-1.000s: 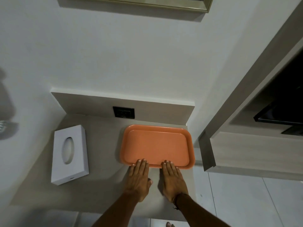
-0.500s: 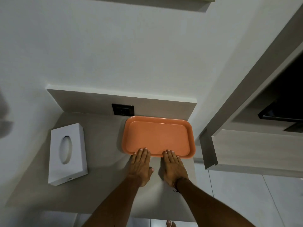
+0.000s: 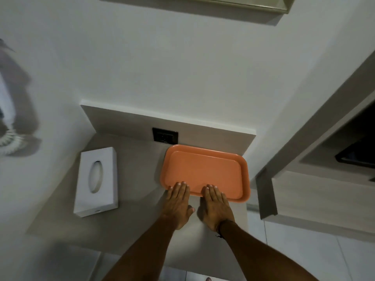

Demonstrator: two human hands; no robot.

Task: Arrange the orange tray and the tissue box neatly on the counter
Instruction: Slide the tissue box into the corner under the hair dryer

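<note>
We press both hands flat on the counter (image 3: 125, 224), palms down and fingers straight and close together, holding nothing. The fingertips of our left hand (image 3: 177, 205) and of our right hand (image 3: 216, 207) lie over the near rim of the orange tray (image 3: 205, 171).

Compared with one second ago, the tray now sits further back. Before, a strip of bare counter was visible between its far rim and the low back panel; now the far rim is just beside the panel, right under the dark wall socket (image 3: 165, 135). We cannot tell if it really touches. Our hands followed it forward and kept the same flat pose, so we judge that we are pushing the tray, not lifting it. Its right side is near the right end of the counter, and its long edges look almost parallel with the panel.

The tissue box (image 3: 97, 180) did not move. It lies flat at the left part of the counter, well apart from the tray, with the oval opening up, and a little turned against the tray's lines.

For the task this means the tray is nearly placed. We think the box remains to be straightened or brought closer.
</note>
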